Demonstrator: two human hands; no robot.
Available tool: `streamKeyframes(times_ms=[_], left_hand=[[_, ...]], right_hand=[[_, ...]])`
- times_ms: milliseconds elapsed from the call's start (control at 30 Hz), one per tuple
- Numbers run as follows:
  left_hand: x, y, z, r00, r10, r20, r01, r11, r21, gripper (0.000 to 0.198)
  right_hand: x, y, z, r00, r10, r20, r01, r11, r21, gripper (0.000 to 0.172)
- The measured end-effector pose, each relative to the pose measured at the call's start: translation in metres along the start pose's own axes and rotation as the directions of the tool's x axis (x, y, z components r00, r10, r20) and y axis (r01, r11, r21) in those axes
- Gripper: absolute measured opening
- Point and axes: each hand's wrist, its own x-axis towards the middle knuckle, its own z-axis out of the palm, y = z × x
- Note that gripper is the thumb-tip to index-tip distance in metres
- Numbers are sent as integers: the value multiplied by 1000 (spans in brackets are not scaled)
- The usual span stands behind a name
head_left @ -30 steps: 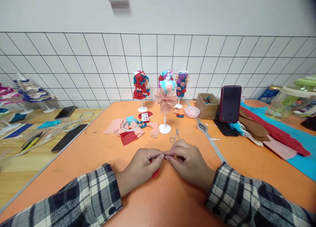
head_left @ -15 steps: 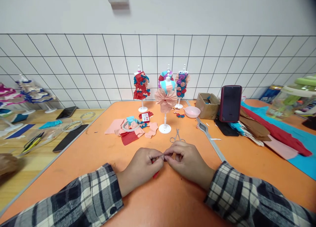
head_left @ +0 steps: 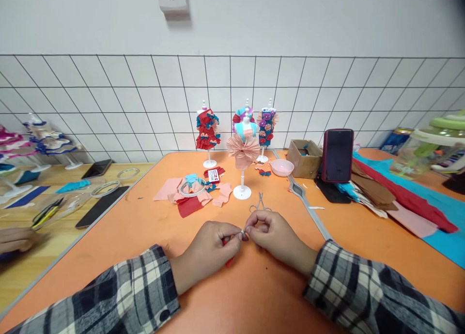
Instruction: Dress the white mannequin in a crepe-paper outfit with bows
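Observation:
My left hand [head_left: 212, 244] is closed in a pinch, with a small piece of red crepe paper [head_left: 228, 261] showing below its fingers. My right hand [head_left: 278, 235] is closed too, its thumb and forefinger pressed together right at my left fingertips. A tiny white bit [head_left: 242, 232] shows where the fingertips meet; I cannot tell which hand holds it. Small scissors [head_left: 260, 204] lie just beyond my right hand. Behind them stands a miniature mannequin [head_left: 243, 147] in a pleated peach paper skirt and a blue-and-peach top.
Paper scraps [head_left: 191, 205] and a tape roll [head_left: 192, 186] lie left of the mannequin. Other dressed mannequins [head_left: 208, 133] stand behind. To the right are a pink bowl [head_left: 282, 167], cardboard box [head_left: 304, 159], upright phone [head_left: 337, 156] and coloured sheets [head_left: 407, 193]. Another person's hand [head_left: 16, 240] rests far left.
My right fingers have shifted slightly, and the white bit now shows between the fingertips. The other person's hand has come further into view at left. The view has tilted slightly upward.

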Motion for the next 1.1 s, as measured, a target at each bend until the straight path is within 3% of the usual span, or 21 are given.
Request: streamKeyframes(times_ms=[67, 167, 433, 567, 833, 1100], left_hand=[[0, -2, 0, 1000, -22, -12, 22, 1000, -4, 24], [-1, -4, 2, 998, -54, -15, 54, 999, 2, 26], [0, 0, 6, 998, -63, -12, 63, 998, 11, 29], [0, -1, 5, 997, -69, -24, 69, 998, -15, 27], [0, -4, 4, 996, -89, -32, 87, 994, -65, 28], [0, -3, 2, 995, -95, -29, 92, 990, -106, 41]], right_hand=[[-1, 0, -2, 993, -114, -25, 112, 991, -70, 7], [-2, 1, -3, 945, -321, -58, 300, 925, -231, 8], [-7, 4, -2, 824, -565, -32, 465, 708, -532, 12], [-8, 4, 1, 819, -572, -47, 442, 680, -584, 11], [0, 7, 1, 904, -412, -116, 341, 856, -388, 8], [-6, 8, -4, 774, -629, -73, 533, 709, -462, 12]])
